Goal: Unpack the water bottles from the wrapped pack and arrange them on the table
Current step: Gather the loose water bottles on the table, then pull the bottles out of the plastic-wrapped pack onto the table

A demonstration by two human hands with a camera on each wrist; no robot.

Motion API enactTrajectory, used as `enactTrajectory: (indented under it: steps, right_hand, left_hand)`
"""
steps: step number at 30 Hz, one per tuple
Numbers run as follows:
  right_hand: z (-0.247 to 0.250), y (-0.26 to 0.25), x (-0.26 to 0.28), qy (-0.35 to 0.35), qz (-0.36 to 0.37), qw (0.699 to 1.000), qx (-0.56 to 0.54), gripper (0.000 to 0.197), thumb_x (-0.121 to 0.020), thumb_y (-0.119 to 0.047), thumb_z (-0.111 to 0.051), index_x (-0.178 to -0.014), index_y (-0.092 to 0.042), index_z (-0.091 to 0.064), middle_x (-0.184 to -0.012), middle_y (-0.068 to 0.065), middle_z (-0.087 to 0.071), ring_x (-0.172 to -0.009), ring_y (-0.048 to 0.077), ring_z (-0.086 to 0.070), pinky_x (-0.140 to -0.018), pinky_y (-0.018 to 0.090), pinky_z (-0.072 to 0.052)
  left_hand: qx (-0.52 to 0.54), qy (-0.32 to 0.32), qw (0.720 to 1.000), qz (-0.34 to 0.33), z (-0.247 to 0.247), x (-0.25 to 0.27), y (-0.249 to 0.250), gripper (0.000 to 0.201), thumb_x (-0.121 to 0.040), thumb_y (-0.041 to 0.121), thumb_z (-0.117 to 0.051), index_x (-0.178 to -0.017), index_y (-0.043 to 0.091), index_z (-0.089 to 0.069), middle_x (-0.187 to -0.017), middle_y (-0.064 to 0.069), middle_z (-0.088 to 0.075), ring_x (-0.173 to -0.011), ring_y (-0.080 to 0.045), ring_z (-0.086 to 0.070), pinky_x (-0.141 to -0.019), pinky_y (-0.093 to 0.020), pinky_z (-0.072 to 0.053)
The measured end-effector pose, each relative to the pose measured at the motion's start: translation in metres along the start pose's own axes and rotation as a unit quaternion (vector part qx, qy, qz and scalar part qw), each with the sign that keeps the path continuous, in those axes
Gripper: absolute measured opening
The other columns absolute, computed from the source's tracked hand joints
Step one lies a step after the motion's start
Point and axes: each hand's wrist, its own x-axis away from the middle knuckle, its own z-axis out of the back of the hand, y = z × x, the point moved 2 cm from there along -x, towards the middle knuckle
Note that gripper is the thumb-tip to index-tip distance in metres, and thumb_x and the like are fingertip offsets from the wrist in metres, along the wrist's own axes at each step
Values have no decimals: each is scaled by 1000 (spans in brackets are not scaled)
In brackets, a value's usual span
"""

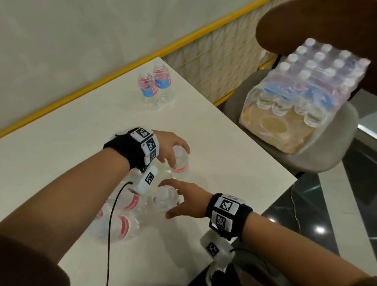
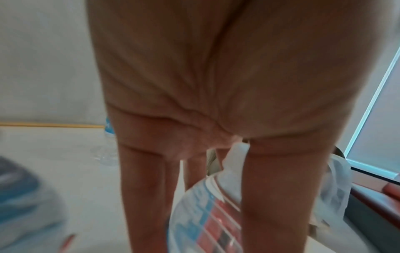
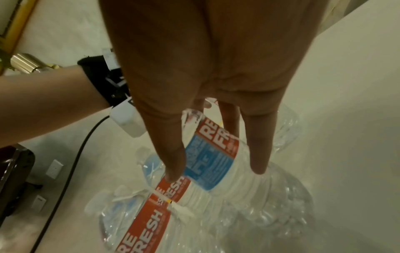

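On the white table [image 1: 50,152] lies the torn-open pack [image 1: 119,221], several clear bottles with red and blue labels still in its loose wrap. My left hand [image 1: 179,158] grips the top of one upright water bottle [image 1: 182,163] at the pack's far side; its fingers [image 2: 142,188] and thumb straddle that bottle [image 2: 205,219]. My right hand [image 1: 167,200] holds a second bottle [image 1: 165,199] in the pack, with thumb and fingers [image 3: 259,150] either side of its label [image 3: 212,154]. Two unpacked bottles [image 1: 155,87] stand at the table's far end.
A full wrapped pack [image 1: 302,90] sits on a grey chair [image 1: 331,150] to the right of the table. A yellow-trimmed wall runs behind the table. A black cable [image 1: 109,226] hangs from my left wrist across the pack. The table's right edge is near my right wrist.
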Motion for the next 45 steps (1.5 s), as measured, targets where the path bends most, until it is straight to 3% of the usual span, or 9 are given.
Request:
enactTrajectory:
  steps: [5,15,19,22,28,32,36,40,45]
  right_hand:
    - [-20,-20,-12,2,1,1000,8,77,-75,-27,-78,-139,-29,-37,-135,2,-51,-119,24,-51,-95,29,-40]
    - [2,-26,0,10,-9,1000,-23,77,-79,-22,-76,-144,-20,-35,-145,2,-40,-131,22,-41,-104,29,-35]
    - [66,20,16,148,-68,976,-147,67,-78,-24,-77,-136,-21,-43,-139,4,-45,-127,23,-47,-102,34,-44]
    - [124,56,35,286,-97,926,-225,65,-79,-21,-75,-135,-19,-42,-135,5,-47,-119,23,-52,-97,36,-47]
    - [203,112,74,472,-128,825,-282,64,-83,-12,-69,-139,-17,-37,-135,7,-46,-108,20,-53,-91,39,-50]
    - [233,135,98,521,-138,789,-295,65,-84,-13,-68,-140,-15,-35,-140,7,-43,-123,26,-50,-102,45,-45]
    - [247,148,108,527,-134,788,-290,64,-85,-14,-67,-140,-13,-34,-144,6,-41,-124,27,-49,-103,47,-44]
    - [251,154,105,512,-141,801,-276,66,-86,-13,-67,-142,-13,-33,-145,6,-39,-127,27,-45,-103,40,-44]
    - [255,156,83,470,-174,825,-261,71,-85,-17,-68,-145,-9,-31,-147,8,-39,-129,27,-45,-105,39,-42]
  left_hand:
    - [-107,-8,994,32,-4,14,-29,63,-77,15,-73,-130,38,-49,-135,2,-44,-110,-20,-52,-94,-36,-48]
    - [-122,3,992,36,-1,30,-37,70,-77,-1,-52,-133,40,-41,-145,3,-41,-125,-19,-48,-101,-39,-47]
    - [-97,131,986,-12,26,50,-7,55,-84,2,-48,-129,33,-46,-149,7,-35,-134,-14,-37,-110,-28,-32]
    - [-27,224,970,-87,36,48,44,40,-89,13,-54,-125,30,-51,-140,7,-44,-125,-14,-45,-102,-26,-36]
    - [122,247,944,-179,32,-19,152,24,-89,17,-59,-113,21,-60,-122,-1,-57,-106,-14,-55,-95,-31,-44]
    - [56,279,949,-134,37,-79,190,33,-88,15,-56,-117,31,-61,-153,-12,-18,-142,-31,-23,-115,-37,-26]
    - [-19,317,943,-94,48,-123,211,39,-86,20,-57,-116,45,-62,-160,-1,11,-147,-31,10,-121,-42,-9]
    - [-54,304,947,-89,57,-153,213,42,-88,20,-53,-129,29,-57,-158,-7,-13,-143,-34,-18,-116,-45,-24]
    - [89,373,907,-173,63,-160,207,33,-91,-1,-47,-120,2,-63,-126,-14,-61,-112,-32,-59,-98,-35,-45]
